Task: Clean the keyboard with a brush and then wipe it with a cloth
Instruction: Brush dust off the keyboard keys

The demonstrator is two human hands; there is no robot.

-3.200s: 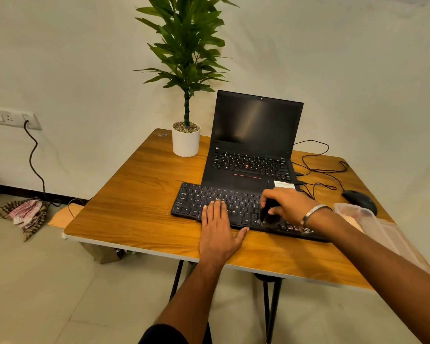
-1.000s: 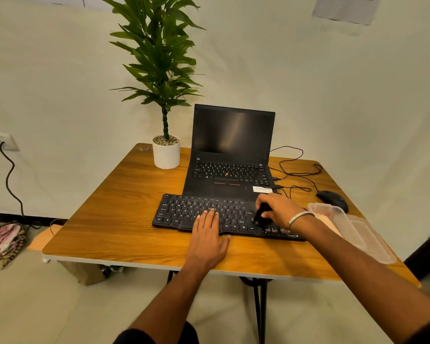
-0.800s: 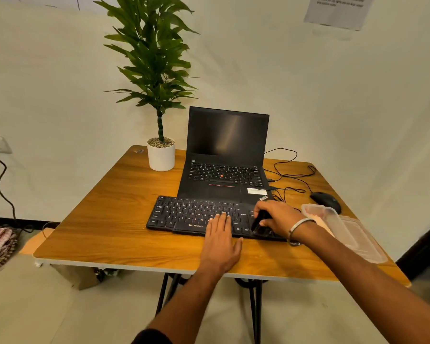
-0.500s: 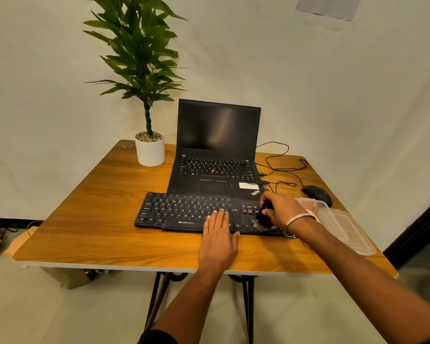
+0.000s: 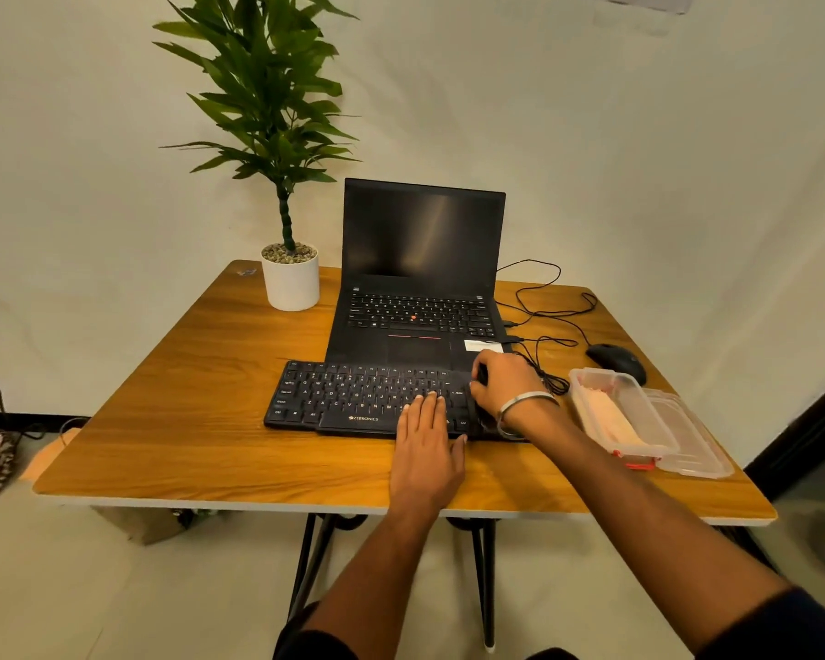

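Note:
A black external keyboard (image 5: pixel 353 397) lies on the wooden table (image 5: pixel 187 421) in front of an open laptop (image 5: pixel 420 288). My left hand (image 5: pixel 427 440) rests flat, fingers together, on the keyboard's front edge right of its middle. My right hand (image 5: pixel 506 381) is at the keyboard's far right end, closed around a small black brush (image 5: pixel 481 373) that is mostly hidden by the fingers. A folded peach cloth (image 5: pixel 613 421) lies inside a clear plastic box to the right.
A clear plastic box (image 5: pixel 591 378) and its lid (image 5: pixel 696 445) sit at the right of the table. A black mouse (image 5: pixel 615 359) and its tangled cable (image 5: pixel 544 321) lie behind them. A potted plant (image 5: pixel 290 278) stands at the back left.
My right hand with the brush has shifted from the keyboard's near right keys toward its far right corner. My left hand stays flat on the keyboard. The camera view has swung left and right.

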